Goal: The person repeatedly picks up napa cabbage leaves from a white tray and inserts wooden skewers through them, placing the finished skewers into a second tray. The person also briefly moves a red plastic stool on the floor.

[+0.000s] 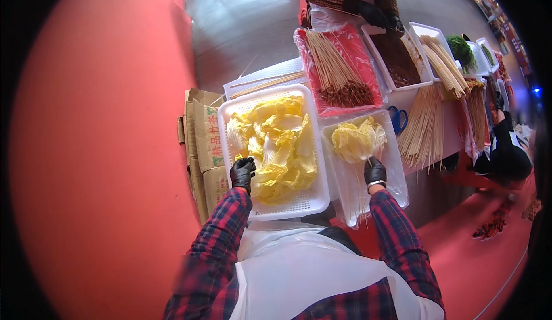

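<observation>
My left hand (243,173), in a black glove, is at the left side of a white perforated plastic basket (281,213). Its fingers are bent near a yellow leaf edge; whether they pinch it is unclear. Loose yellow napa cabbage leaves (276,147) fill the basket. To the right, my gloved right hand (374,173) grips what looks like a thin bamboo skewer at the lower edge of a bunch of cabbage leaves (355,141). That bunch lies in a plastic-lined white tray (390,190), where several thin skewers (357,195) point towards me.
Beyond are a red-lined tray (362,53) of skewers with brown tips (347,91), a bin of dark sauce (394,61), blue-handled scissors (398,119) and bundled bamboo skewers (422,126). Cardboard boxes (209,139) flank the basket. Across stands a co-worker with gloved hands (379,18).
</observation>
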Tool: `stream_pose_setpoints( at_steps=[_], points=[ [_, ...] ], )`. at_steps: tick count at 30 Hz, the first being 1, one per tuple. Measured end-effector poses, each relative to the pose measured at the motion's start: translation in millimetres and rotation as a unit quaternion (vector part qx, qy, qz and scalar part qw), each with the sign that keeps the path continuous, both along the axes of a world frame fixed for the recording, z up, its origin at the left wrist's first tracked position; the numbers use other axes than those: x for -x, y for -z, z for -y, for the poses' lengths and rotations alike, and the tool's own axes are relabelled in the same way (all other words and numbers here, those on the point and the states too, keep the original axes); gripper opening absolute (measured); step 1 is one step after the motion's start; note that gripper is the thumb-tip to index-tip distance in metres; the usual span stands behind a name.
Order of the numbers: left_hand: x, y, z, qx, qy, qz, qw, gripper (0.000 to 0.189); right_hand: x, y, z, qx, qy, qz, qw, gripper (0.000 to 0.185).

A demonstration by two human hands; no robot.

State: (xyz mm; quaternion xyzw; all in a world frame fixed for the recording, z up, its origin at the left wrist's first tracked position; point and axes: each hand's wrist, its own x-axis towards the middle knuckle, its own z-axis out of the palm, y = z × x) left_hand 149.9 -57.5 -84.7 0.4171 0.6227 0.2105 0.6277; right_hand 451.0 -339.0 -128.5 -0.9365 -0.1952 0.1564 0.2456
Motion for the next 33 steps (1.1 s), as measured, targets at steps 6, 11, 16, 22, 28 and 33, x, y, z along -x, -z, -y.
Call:
stream_pose_setpoints(
  at_steps=[6,11,16,22,28,33],
  points=[
    [20,41,-24,-0.247,0.123,-0.258,0.926,0.01,6,-66,4,0.012,-0.084,0.009,0.996,0.019],
    [2,27,-17,-0.228,0.243,-0.33,0.883,0.028,50,-88,9,0.057,-0.191,-0.103,0.975,0.026],
    [-10,16,-33,-0.082,0.317,-0.341,0.881,0.043,106,-104,0,-0.084,-0.127,-0.445,0.882,0.018],
    [19,-27,-49,0.113,0.189,-0.06,0.974,0.029,151,-147,-42,-0.244,-0.073,-0.493,0.832,0.013],
    [29,-59,-32,0.29,0.02,0.248,0.924,0.043,165,-191,-84,-0.281,-0.102,-0.413,0.86,0.016],
    [22,-103,4,0.417,-0.016,0.397,0.818,0.036,182,-205,-107,-0.362,-0.119,-0.396,0.835,0.017]
  ],
)
